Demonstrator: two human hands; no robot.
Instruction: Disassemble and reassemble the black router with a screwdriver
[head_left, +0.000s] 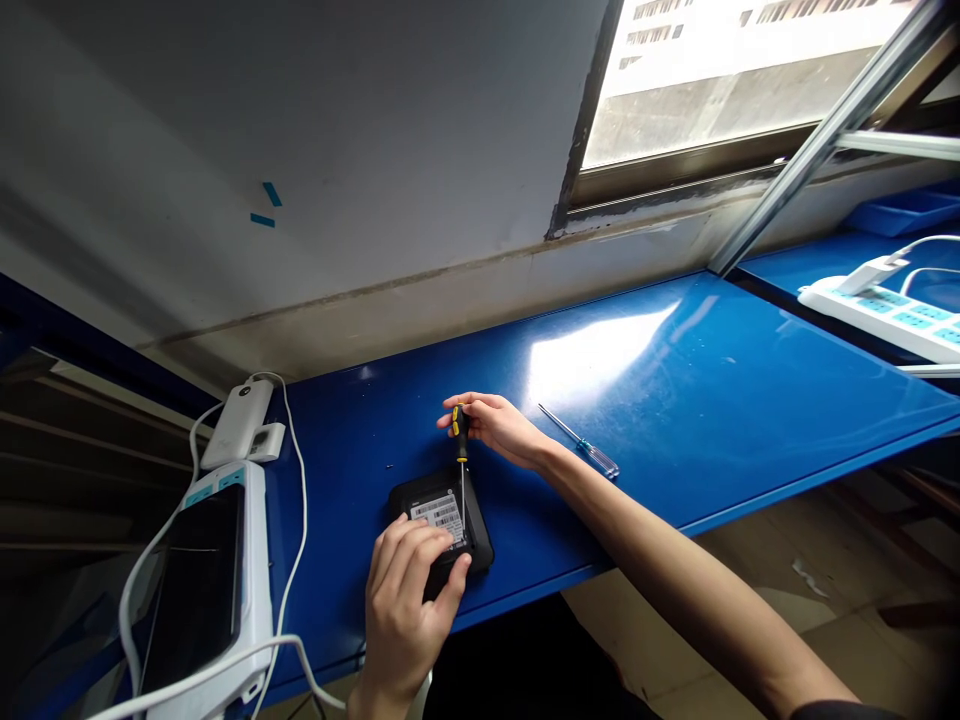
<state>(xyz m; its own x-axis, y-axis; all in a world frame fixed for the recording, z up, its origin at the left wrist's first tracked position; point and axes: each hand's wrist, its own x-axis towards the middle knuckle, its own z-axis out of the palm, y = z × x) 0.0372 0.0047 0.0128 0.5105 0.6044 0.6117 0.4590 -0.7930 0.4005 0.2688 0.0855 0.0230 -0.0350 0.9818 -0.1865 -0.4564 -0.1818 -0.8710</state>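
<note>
Left hand [409,585] spans device [481,548]; right hand [499,422] grips screwdriver [461,440].

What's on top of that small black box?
A white printed label and the left hand; the screwdriver's shaft reaches over the box. Whatever the hand covers can't be seen.

Text on the label [437,512] is illegibly small.

The worktop [750,380] is open right of the clear-handled screwdriver [581,442]; cables [302,480] obstruct its left side.
</note>
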